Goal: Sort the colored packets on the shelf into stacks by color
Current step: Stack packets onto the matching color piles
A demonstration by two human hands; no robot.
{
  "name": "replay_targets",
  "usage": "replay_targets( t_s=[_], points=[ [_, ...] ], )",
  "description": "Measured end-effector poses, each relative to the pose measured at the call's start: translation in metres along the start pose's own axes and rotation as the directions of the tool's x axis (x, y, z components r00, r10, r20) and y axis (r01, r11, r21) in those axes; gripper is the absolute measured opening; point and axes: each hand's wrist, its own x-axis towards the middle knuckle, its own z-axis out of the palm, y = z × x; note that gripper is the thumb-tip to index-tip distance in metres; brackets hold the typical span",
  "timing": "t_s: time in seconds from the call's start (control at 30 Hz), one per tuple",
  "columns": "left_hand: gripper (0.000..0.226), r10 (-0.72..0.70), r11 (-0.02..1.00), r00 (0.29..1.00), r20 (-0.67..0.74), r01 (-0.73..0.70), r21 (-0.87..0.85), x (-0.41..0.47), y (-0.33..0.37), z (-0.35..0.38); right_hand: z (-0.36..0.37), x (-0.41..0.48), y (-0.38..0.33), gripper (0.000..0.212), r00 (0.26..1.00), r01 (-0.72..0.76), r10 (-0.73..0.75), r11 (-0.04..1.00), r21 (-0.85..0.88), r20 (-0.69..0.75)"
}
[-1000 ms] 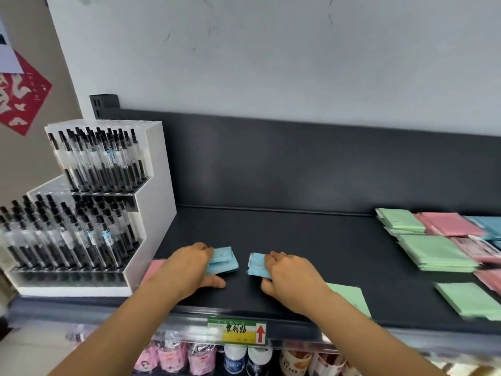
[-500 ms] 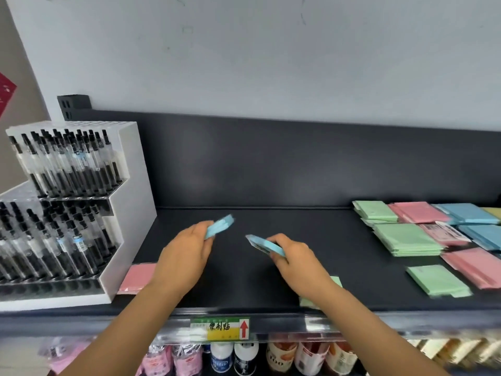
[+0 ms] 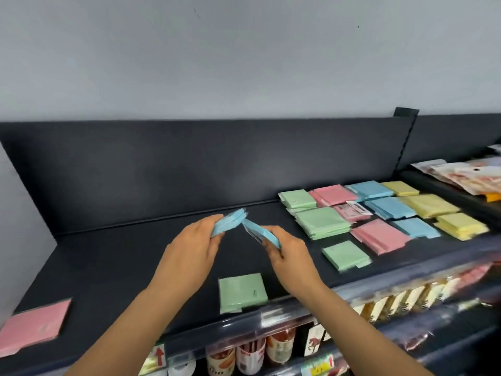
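Two blue bundles [image 3: 230, 221], one pinched in L hand [image 3: 189, 248], other in R hand [image 3: 291, 256], tilt tip-to-tip above shelf [image 3: 108, 261] mid, w/ blue stacks [image 3: 390, 207] well off toward its right end, so R hand's prob. nearer.

A dark shelf [image 3: 135, 261] carries a pink packet [image 3: 35, 325] near left, a green packet [image 3: 241, 293] at its front edge, and coloured stacks [image 3: 379, 236] at right.

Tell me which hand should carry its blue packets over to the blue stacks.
Probably the right hand: it grips a blue bundle and is nearer the blue stacks at the right of the shelf. The left hand, gripping a second blue bundle, would have to reach across it.
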Motion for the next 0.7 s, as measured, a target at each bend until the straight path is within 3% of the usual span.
replay_targets(
  t_s=[0.23,0.5,0.7],
  points=[
    [0.037,0.010,1.000,0.999,0.036,-0.009,-0.017,0.030,0.057,0.037,-0.069,0.014,0.055,0.028,0.991,-0.009,0.004,0.999,-0.041,-0.134],
    [0.039,0.035,0.998,0.996,0.078,-0.039,0.050,0.069,0.160,0.107,-0.152,0.032,0.145,0.036,0.994,0.017,-0.021,0.999,-0.036,-0.111],
    [0.037,-0.020,0.995,0.997,0.070,0.012,0.102,0.097,0.219,0.151,-0.227,0.062,0.231,0.049,0.996,0.085,-0.094,0.926,-0.367,-0.008]
  ],
)
